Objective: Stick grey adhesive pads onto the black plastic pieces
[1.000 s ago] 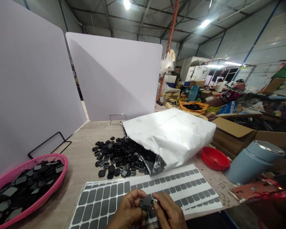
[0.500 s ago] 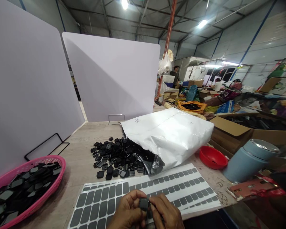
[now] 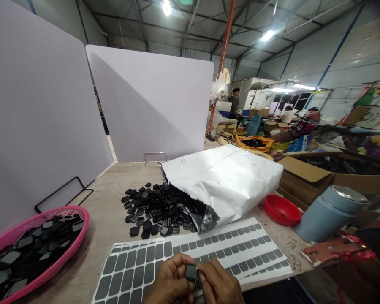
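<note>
My left hand (image 3: 169, 280) and my right hand (image 3: 220, 283) meet at the bottom edge, fingers pinched together on one small black square part (image 3: 191, 272). Under them lie white sheets of grey rectangular stickers (image 3: 209, 249). Beyond the sheets, a heap of the same black parts (image 3: 155, 209) spills from the torn mouth of a white plastic bag (image 3: 228, 179). A pink basket (image 3: 50, 264) at the left holds several black parts with grey faces.
White divider panels (image 3: 145, 101) stand at the left and back on wire feet. A red bowl (image 3: 281, 210), a blue-grey flask (image 3: 331, 213) and a red metal piece (image 3: 332, 251) sit at the right. Cardboard boxes, clutter and people are further back.
Both hands stay pinched on the black part; it has turned slightly between the fingers. The view has shifted a little.
</note>
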A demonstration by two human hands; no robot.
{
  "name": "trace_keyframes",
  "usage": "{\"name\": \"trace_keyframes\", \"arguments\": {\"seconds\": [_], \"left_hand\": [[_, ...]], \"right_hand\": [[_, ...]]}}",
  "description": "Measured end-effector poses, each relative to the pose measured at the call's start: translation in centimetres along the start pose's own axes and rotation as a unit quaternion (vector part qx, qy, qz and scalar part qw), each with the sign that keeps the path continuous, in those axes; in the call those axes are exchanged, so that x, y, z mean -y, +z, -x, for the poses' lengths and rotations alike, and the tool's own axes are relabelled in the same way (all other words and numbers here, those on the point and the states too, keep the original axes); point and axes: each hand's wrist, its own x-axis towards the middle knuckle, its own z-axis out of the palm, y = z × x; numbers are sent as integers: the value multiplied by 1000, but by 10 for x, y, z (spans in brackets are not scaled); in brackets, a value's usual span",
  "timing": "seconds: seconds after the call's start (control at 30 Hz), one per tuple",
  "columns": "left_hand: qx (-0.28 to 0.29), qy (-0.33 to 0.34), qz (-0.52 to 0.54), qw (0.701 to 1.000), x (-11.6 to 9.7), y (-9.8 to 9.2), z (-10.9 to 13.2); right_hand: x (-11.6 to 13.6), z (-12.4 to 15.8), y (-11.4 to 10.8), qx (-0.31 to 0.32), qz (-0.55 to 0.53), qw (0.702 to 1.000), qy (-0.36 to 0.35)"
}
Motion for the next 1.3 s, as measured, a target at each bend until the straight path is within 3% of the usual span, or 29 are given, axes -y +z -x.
{"name": "trace_keyframes", "arguments": {"seconds": [0.27,0.57,0.87,1.07,1.3], "left_hand": [[-19,-1,-11,1000,-10,10,2],[-22,2,26,999,-6,8,2],[-23,13,-53,998,-15,13,5],[-36,16,-64,997,-12,12,5],[-6,6,-43,999,-12,7,6]], "right_hand": [[8,-4,1,-82,-97,992,19],[16,-9,-2,-97,-178,977,68],[9,-6,2,-92,-80,993,0],[5,-5,-1,-67,-47,996,-23],[5,-6,-4,-61,-33,997,-34]]}}
